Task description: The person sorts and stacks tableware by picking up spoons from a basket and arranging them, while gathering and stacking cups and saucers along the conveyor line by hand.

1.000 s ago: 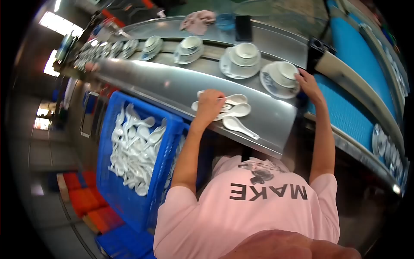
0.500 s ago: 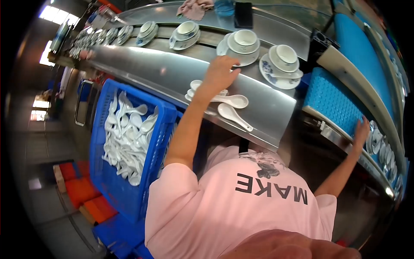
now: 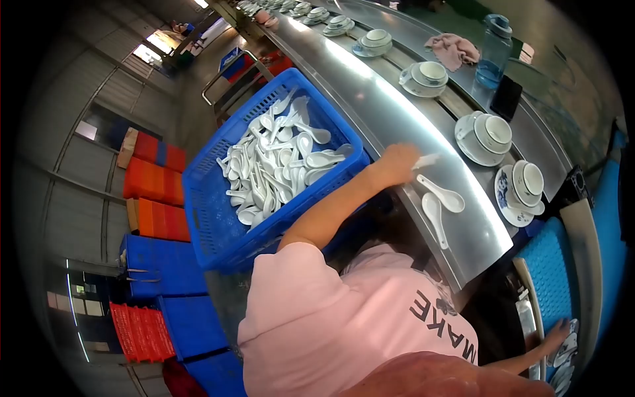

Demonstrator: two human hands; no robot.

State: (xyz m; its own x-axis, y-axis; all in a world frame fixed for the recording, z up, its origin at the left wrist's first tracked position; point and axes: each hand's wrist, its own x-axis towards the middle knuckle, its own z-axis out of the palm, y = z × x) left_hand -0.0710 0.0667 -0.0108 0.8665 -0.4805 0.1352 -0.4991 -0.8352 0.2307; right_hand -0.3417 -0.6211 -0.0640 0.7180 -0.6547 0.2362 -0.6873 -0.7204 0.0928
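My left hand (image 3: 399,163) is over the inner edge of the steel counter (image 3: 370,109), fingers curled and blurred, closed on a white spoon (image 3: 426,160) that is smeared by motion. Just beyond it, two white spoons (image 3: 441,195) lie side by side on the metal. Far to the right, my right hand (image 3: 554,336) touches patterned dishes (image 3: 563,351) standing in a row; its grip is unclear. The nearest set of bowls on a saucer (image 3: 528,182) has a spoon at its side. Another bowl set (image 3: 491,134) stands just beyond.
A blue crate (image 3: 225,228) full of white spoons stands left of the counter. More bowl sets (image 3: 424,78) line the strip behind. A pink cloth (image 3: 452,51), a bottle (image 3: 494,53) and a phone (image 3: 506,97) lie beyond. Blue textured matting (image 3: 550,264) is at right.
The view has turned. My left hand has left the spot near the bowls and closed on a spoon. My right hand has gone from the nearest bowl set to the dishes at right.
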